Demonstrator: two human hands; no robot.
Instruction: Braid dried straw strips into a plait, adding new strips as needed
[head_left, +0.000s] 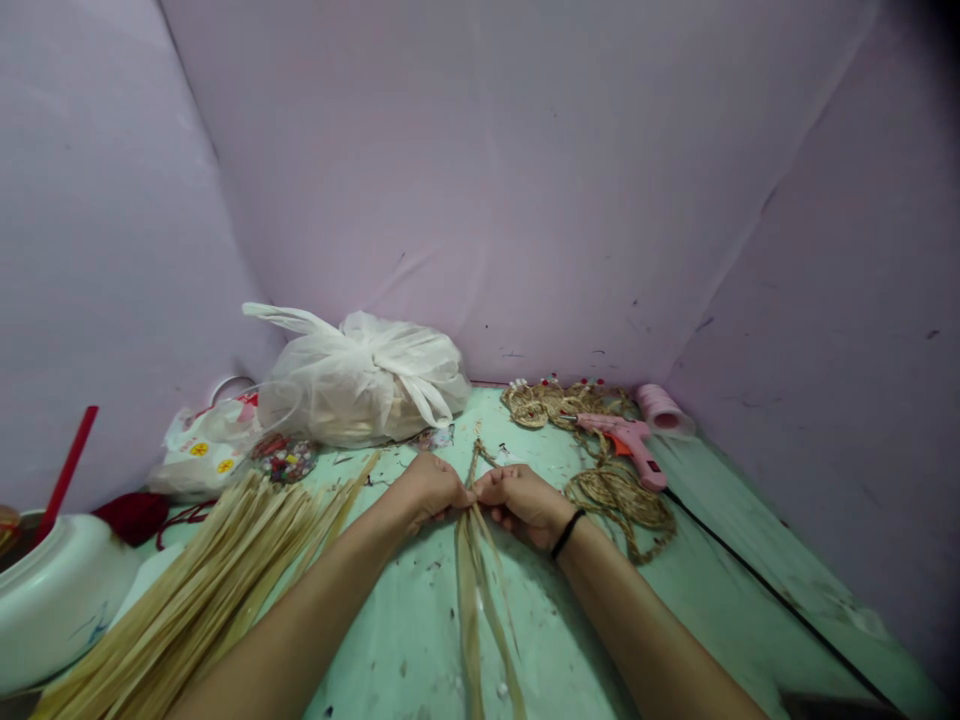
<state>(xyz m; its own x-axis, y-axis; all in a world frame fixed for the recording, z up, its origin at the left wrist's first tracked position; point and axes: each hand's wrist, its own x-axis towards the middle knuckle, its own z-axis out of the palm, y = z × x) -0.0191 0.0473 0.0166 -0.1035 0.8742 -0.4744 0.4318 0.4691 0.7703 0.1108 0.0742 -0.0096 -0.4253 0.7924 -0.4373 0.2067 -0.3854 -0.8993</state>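
Note:
My left hand [436, 487] and my right hand [525, 503] meet at the middle of the green table, fingers pinched on a braid of dried plant fibre [475, 458]. The braided part runs up beyond my fingertips. Below them, loose flat fibre strips [470, 600] hang toward me over the tabletop. A dark band circles my right wrist. To the left of my left forearm lies a thick bundle of pale dried strips [202, 580]. Coiled finished braid [622, 500] rests to the right of my right hand.
A knotted white plastic bag [367, 380] sits against the wall. A pink glue gun [622, 440] with a black cord [780, 600] lies right, near a pink spool [665, 410] and woven pieces [555, 402]. At left are a white pot [67, 590] and dark red yarn [133, 516].

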